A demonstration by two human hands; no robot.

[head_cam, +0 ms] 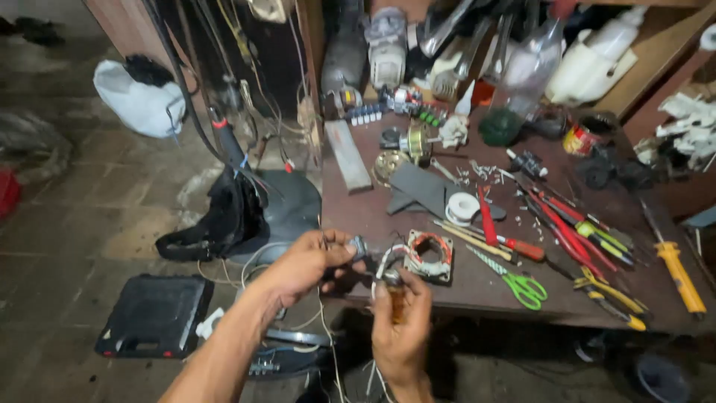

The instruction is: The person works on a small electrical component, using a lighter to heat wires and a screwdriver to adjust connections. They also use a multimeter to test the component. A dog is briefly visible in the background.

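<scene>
— While both hands hover at the near edge of the table (477, 298), what have they got?

— The right hand (400, 328) has its fingers closed round a small amber-brown part (396, 298), held upright. The left hand (304, 263) pinches a little grey connector (359, 247) between thumb and fingertips; white wires run between the two.

— And just past them?

— A square motor stator (429, 256) with copper winding lies flat on the table, touching those wires. Green-handled scissors (516, 282) lie to its right, red screwdrivers (559, 224) farther back. A black tool case (155, 315) sits on the floor, left.
</scene>
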